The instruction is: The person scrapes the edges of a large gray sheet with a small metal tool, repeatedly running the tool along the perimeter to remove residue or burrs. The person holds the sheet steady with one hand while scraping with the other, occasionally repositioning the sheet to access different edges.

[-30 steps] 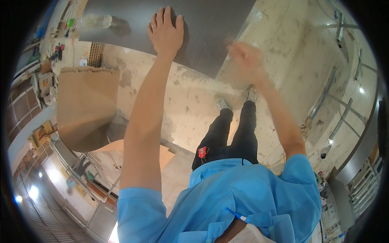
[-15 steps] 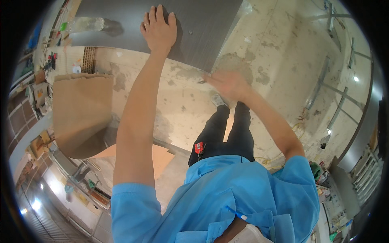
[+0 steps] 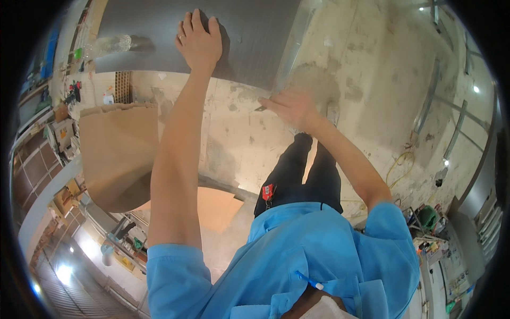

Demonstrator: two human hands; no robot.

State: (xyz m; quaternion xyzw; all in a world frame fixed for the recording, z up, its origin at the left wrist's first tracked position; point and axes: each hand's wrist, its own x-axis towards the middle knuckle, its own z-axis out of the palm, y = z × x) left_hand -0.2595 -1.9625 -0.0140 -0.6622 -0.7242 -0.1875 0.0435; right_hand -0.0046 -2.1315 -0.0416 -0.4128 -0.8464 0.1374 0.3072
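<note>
My left hand [image 3: 199,47] lies flat with fingers spread on a dark grey, faintly grained panel [image 3: 249,32] at the top of the view. Close to the panel's near right corner, just beyond its near edge, is my right hand [image 3: 291,109]. Its fingers are closed round a small knife-like tool [image 3: 261,108]; only a thin, dark pointed tip shows past the fingertips, pointing left, and the rest is hidden in the grip. A clear plastic bottle [image 3: 111,44] with a green cap lies on its side on the panel, left of my left hand.
A brown cardboard sheet [image 3: 119,143] with a torn top edge stands curved at left, near a tan sheet [image 3: 215,207]. Beneath is a stained pale floor [image 3: 366,101]. Metal frames [image 3: 454,133] lie at right, beside a yellow cord [image 3: 401,162]. Tools and clutter line the left side.
The whole view has turned slightly. My left hand has slid a little left on the panel. My right hand, blurred before, now shows more sharply near the same corner, still gripping the tool.
</note>
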